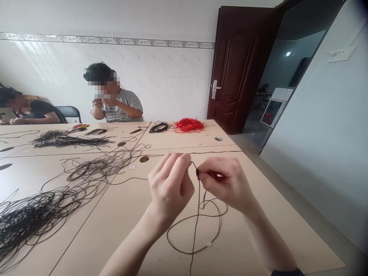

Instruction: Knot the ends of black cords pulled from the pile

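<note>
Above the wooden table, my left hand (171, 180) is closed, its fingertips pinching a thin black cord near its right side. My right hand (225, 184) pinches a small dark knot (197, 173) on the cord between thumb and forefinger, just right of my left hand. From the knot the black cord (196, 222) hangs down toward the front edge of the view. Below the hands, a loose loop of cord (220, 226) lies on the table, with a small white tag (209, 244) on it.
Tangled black cords (31, 214) spread over the left side of the table (276, 237). Farther back lie a black bundle (71, 140), scissors (79, 126), a black coil (159, 127) and a red cord pile (188, 125). Two people sit across; a door (238, 65) stands open.
</note>
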A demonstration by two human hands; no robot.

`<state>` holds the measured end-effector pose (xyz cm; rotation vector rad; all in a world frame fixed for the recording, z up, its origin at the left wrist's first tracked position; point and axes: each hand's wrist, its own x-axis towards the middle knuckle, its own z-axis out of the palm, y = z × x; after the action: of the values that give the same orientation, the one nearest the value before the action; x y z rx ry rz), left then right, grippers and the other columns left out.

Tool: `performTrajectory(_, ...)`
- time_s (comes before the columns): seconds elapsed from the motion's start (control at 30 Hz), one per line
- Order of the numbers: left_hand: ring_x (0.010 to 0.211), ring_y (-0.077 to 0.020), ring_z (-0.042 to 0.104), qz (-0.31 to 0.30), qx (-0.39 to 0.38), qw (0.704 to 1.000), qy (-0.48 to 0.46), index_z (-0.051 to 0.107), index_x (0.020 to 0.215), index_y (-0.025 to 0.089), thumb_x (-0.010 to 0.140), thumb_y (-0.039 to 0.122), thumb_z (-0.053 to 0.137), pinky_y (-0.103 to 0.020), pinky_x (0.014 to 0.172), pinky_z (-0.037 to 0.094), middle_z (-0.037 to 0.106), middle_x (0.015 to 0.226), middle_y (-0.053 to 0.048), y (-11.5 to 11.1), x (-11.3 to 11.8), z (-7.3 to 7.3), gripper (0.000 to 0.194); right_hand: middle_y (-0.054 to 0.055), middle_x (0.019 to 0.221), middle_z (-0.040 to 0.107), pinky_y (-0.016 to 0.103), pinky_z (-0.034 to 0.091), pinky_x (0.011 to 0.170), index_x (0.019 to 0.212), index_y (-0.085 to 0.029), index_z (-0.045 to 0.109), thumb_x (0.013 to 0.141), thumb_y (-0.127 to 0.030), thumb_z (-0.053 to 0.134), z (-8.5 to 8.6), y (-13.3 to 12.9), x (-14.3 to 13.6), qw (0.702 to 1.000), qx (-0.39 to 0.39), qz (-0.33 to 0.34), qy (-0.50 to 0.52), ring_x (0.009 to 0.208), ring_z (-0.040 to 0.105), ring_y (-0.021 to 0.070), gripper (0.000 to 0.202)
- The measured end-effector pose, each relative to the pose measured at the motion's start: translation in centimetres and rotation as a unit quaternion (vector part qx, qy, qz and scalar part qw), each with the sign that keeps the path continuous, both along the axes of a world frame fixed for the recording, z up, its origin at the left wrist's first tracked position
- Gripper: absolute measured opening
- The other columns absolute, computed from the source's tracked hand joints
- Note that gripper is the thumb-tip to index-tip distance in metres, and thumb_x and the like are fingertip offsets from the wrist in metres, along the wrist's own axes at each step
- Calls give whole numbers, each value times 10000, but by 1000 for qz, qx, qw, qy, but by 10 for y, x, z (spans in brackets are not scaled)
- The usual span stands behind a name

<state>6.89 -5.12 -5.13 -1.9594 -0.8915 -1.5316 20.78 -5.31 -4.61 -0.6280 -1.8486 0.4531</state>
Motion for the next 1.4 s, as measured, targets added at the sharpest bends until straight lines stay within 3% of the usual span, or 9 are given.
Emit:
performTrajectory(0.13,709,-168,471,1,-29,999,-29,515,767,151,765,87,507,-320,632,379,536,795,-75,-20,-2,-3,65,-62,498,401,126,248,419,577,-142,495,740,-63,511,0,1,2,999,-24,-33,2,471,309,14,182)
performTrajectory(0.23,631,-140,464,-37,-87,996,9,524,774,149,775,127,532,-285,575,367,535,703,-35,-33,-1,-7,24,-59,506,394,130,252,422,592,-143,493,739,-64,508,-1,-2,0,999,-23,-46,3,477,311,17,167)
performTrajectory(0.53,543,-114,386,-78,-104,984,119,511,679,144,756,1,472,-267,508,302,504,586,-7,-24,-2,-7,167,-49,535,449,137,287,436,610,-147,509,731,-52,493,2,-8,1,998,-26,-46,17,502,371,26,155)
performTrajectory(0.63,605,-119,423,-133,-150,978,58,509,721,149,788,41,461,-271,558,341,517,644,-13,-27,-7,-1,136,-55,520,435,130,273,419,620,-146,528,739,-59,498,2,-8,3,999,-21,-44,19,477,347,18,151)
performTrajectory(0.8,727,-110,519,-250,-410,868,-125,505,866,185,898,228,417,-229,619,421,555,780,-15,-30,-9,10,103,-57,510,415,127,262,407,626,-138,543,725,-47,499,3,-9,2,999,-12,-39,10,462,326,15,141)
performTrajectory(0.9,604,-84,494,-325,-456,813,-159,485,808,185,891,223,447,-199,514,380,537,655,13,-25,-5,9,99,-43,518,450,143,286,418,595,-132,524,729,-55,490,3,-10,1,999,-16,-30,-2,473,365,26,158)
performTrajectory(1.0,507,-69,427,-347,-462,792,-197,456,777,186,904,245,417,-195,459,336,459,563,39,-22,-1,4,145,-46,516,444,142,277,416,593,-132,519,729,-55,500,3,-11,0,999,-4,-33,-8,466,350,21,158)
performTrajectory(1.23,428,-57,226,-328,-480,781,-228,439,769,195,891,314,430,-201,380,175,288,516,73,-24,2,1,170,-53,524,412,140,259,421,603,-132,503,712,-41,510,2,-11,2,999,24,-38,-14,475,322,17,142)
performTrajectory(1.4,417,-54,185,-302,-415,835,-197,467,726,185,871,211,436,-190,362,158,240,474,83,-22,-1,2,151,-55,534,421,142,266,429,617,-139,498,708,-33,511,3,-11,3,1000,16,-21,-15,481,323,18,141)
